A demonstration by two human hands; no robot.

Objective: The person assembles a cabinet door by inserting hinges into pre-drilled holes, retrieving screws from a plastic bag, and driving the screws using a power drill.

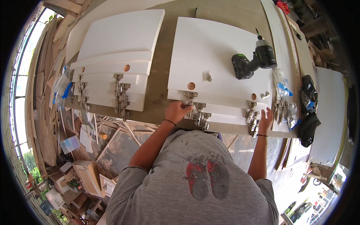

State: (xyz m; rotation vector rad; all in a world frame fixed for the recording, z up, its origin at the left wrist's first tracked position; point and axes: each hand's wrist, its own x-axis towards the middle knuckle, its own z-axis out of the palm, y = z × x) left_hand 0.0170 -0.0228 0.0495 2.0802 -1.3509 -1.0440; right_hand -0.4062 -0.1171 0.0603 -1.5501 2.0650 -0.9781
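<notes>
Stepped white cabinet door panels (225, 48) lie on the bench in front of me, with metal hinges fixed along their near edges. My left hand (177, 112) is closed, thumb and fingers pinching at the side of a cabinet hinge (190, 98) on the upper panel. Its fingertips partly hide that hinge. Other hinges (201, 112) sit just below it. At the right end, my right hand (266, 120) rests at the panel edge with its fingers extended and apart, beside another hinge group (252, 114). Round holes (191, 86) show in the top panel.
On the right panel stand a black cordless driver (258, 58), a small heap of screws (208, 77) and a small pale fitting (265, 95). A second stack of white panels (120, 37) with hinges lies left. Plastic bags (62, 84) flank both stacks; scrap wood (116, 125) lies below.
</notes>
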